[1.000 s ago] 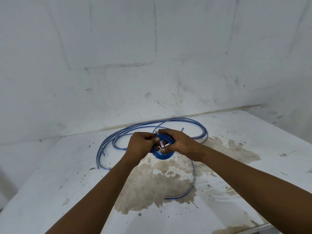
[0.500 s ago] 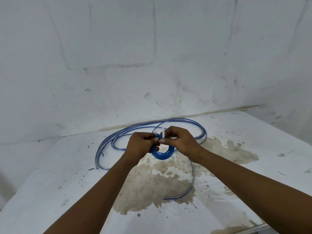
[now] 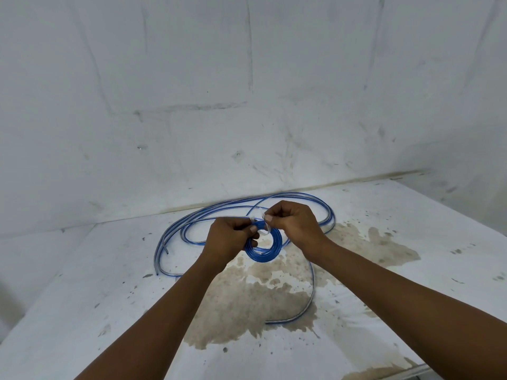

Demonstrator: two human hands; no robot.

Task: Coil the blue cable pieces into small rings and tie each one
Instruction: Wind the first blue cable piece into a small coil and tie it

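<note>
White, scuffed walls (image 3: 247,91) meet in a corner behind a white table (image 3: 82,311) whose top carries a wide brown stain (image 3: 247,305) and scattered dark specks.

At the left of the tabletop, loose blue cable pieces (image 3: 170,239) lie in long curves, their cut ends pointing toward the near left, and they sweep along the far edge near the wall and round to the right behind the hands.

Left of centre, the left hand (image 3: 229,237) is held above the table with its fingers curled, gripping the left rim of a small blue cable ring (image 3: 263,246). The ring hangs between the two hands, over the upper part of the stain, several turns thick and roughly round. A thin whitish tie (image 3: 264,229) crosses its top; how far it is fastened cannot be told.

Just right of the ring, the right hand (image 3: 295,224) has its fingers clenched, thumb and forefinger pinching the tie's upper end.

Further right and nearer, one more single cable strand (image 3: 311,292) runs down from under the right wrist across the stain and hooks leftward, ending on the stain.
</note>
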